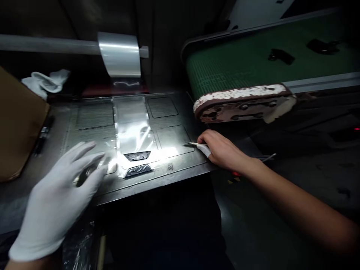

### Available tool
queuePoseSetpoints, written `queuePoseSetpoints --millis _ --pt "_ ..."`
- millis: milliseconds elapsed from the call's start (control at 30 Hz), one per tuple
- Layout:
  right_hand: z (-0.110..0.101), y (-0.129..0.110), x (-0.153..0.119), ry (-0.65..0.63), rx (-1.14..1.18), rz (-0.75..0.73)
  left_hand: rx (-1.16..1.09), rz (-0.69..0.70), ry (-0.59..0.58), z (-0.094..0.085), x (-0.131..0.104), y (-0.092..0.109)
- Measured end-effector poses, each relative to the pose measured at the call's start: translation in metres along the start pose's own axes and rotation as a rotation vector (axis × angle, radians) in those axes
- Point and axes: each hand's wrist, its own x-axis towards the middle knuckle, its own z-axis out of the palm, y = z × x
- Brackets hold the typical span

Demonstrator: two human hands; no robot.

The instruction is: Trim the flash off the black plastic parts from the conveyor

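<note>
My left hand (64,187), in a white glove, hovers over the left part of the metal plate, its fingers curved and apart. Just beyond its fingertips lies a strip of clear film (132,120), which runs down from a roll (120,54). On the film's near end sits a small dark trapezoid part (137,155), with a second dark part (138,170) in front of it, shiny as if under film. My right hand (221,148) is bare except for a white finger cover. It pinches a thin craft knife (192,144), the tip pointing left over the plate.
The metal plate (165,176) bears outlined rectangles. At right, a green conveyor belt (239,52) carries dark parts (282,56), its worn end (239,107) close above my right hand. A cardboard box (19,123), a black pen (43,135) and white cloth (46,82) are left.
</note>
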Motion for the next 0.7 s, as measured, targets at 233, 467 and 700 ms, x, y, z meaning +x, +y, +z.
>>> queuePoseSetpoints --millis 233,467,700 --pt "-0.009 -0.036 0.018 0.073 0.116 0.034 0.116 0.248 -0.216 0.015 0.028 -0.017" --pt "-0.022 -0.113 0.075 -0.178 0.068 -0.526 0.161 0.287 -0.303 0.020 0.032 -0.017" --pt "-0.009 -0.151 0.101 -0.231 -0.138 -0.594 0.179 0.252 -0.333 0.023 0.034 -0.022"
